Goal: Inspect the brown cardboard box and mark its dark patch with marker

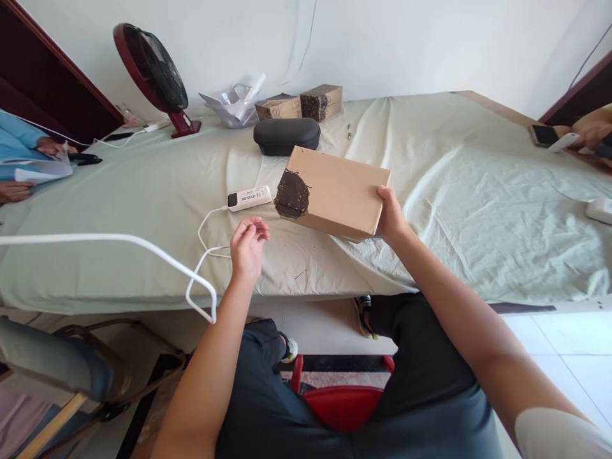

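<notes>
Cardboard box (pixel 347 191) sits at the centre of the frame, tilted, its left corner covered by a dark scribbled patch (pixel 292 194). The right hand (pixel 393 215) grips it by the right end, thumb pressed on the top face and the other fingers mostly hidden behind and below — so the box is pinched between them. Whether its underside touches the pale green cloth (pixel 143 210), I cannot tell.

The left hand (pixel 250 247) is left of the box, apart from it, fingers loosely curled with nothing visible between them. Just above that hand lies a white device (pixel 249 198) with a dark end, near the box's left corner; a thin white cable runs from it.

Behind the box, in the upper middle, rests a black case (pixel 287 136), with two smaller cartons (pixel 321 102) behind it and a clear plastic bag (pixel 234 109) to their left. A dark red fan (pixel 184 126) stands in the upper left.

At the left edge, a person in a blue sleeve (pixel 19 135) handles something pale — at the right edge, another person's hand (pixel 595 131) is beside a phone (pixel 544 134).
</notes>
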The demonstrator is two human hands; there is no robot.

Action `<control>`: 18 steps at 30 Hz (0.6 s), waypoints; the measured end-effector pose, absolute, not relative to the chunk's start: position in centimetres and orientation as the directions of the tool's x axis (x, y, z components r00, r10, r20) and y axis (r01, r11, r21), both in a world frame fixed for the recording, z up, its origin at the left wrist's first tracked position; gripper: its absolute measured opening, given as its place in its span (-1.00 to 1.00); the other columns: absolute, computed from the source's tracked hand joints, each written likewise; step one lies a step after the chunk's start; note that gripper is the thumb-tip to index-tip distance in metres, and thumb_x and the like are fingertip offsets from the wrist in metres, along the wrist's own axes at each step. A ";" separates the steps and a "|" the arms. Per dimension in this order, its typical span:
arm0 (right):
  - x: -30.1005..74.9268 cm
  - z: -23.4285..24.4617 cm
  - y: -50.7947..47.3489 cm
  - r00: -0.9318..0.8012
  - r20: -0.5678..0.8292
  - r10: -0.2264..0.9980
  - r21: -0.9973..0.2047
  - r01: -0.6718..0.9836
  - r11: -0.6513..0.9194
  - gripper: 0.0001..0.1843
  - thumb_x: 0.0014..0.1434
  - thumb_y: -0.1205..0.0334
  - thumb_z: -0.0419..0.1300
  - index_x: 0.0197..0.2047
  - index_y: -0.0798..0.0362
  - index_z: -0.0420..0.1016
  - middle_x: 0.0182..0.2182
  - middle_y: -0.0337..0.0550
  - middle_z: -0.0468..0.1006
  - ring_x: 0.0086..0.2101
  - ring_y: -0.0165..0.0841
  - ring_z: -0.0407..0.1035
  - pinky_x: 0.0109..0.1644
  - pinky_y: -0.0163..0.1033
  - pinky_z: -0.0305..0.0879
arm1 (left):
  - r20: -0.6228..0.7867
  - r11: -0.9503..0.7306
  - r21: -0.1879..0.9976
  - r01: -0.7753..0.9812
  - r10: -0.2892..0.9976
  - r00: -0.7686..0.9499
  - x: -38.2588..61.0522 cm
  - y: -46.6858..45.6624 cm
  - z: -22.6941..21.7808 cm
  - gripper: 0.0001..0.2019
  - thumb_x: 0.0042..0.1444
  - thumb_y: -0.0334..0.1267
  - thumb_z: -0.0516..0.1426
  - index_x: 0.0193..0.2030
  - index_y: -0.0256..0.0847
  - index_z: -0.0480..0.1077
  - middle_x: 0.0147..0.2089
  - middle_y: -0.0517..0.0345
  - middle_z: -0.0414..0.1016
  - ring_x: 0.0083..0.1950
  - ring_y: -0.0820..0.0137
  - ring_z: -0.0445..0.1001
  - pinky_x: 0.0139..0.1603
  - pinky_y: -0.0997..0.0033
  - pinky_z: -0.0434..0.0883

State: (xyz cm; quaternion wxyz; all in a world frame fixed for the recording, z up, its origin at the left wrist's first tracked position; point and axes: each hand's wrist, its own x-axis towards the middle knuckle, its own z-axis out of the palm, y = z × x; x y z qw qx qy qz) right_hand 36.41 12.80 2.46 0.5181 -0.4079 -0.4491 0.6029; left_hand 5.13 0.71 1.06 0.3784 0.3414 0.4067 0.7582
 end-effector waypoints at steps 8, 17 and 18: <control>36.8 2.2 13.0 -0.131 -0.012 0.991 -0.963 -0.267 -0.046 -0.23 -0.02 -0.50 0.37 0.10 -0.24 0.40 0.11 -0.14 0.56 0.06 0.09 0.53 0.05 0.25 0.62 | 0.223 -0.382 0.893 -0.240 0.837 -0.500 5.4 0.4 0.7 -0.66 -0.05 -0.15 0.52 -0.20 -0.19 0.57 -0.27 0.15 0.50 -0.27 0.45 0.45 -0.19 0.40 0.39; 36.3 2.2 12.7 -0.210 0.079 0.974 -0.972 -0.235 0.028 -0.26 0.03 -0.50 0.33 0.11 -0.24 0.41 0.06 -0.15 0.54 0.11 0.09 0.47 0.10 0.21 0.59 | 0.278 -0.422 0.899 -0.115 0.755 -0.594 5.2 1.5 0.0 -0.53 -0.06 0.09 0.55 -0.17 -0.14 0.56 -0.37 0.23 0.42 -0.37 0.47 0.35 -0.27 0.42 0.34; 36.2 2.3 12.5 -0.224 0.103 0.969 -0.972 -0.232 0.050 -0.26 0.04 -0.50 0.32 0.13 -0.24 0.41 0.08 -0.15 0.54 0.12 0.09 0.47 0.12 0.22 0.58 | 0.277 -0.420 0.900 -0.117 0.759 -0.589 5.2 1.6 -0.1 -0.51 -0.04 0.14 0.53 -0.16 -0.13 0.57 -0.36 0.21 0.44 -0.36 0.46 0.38 -0.27 0.42 0.35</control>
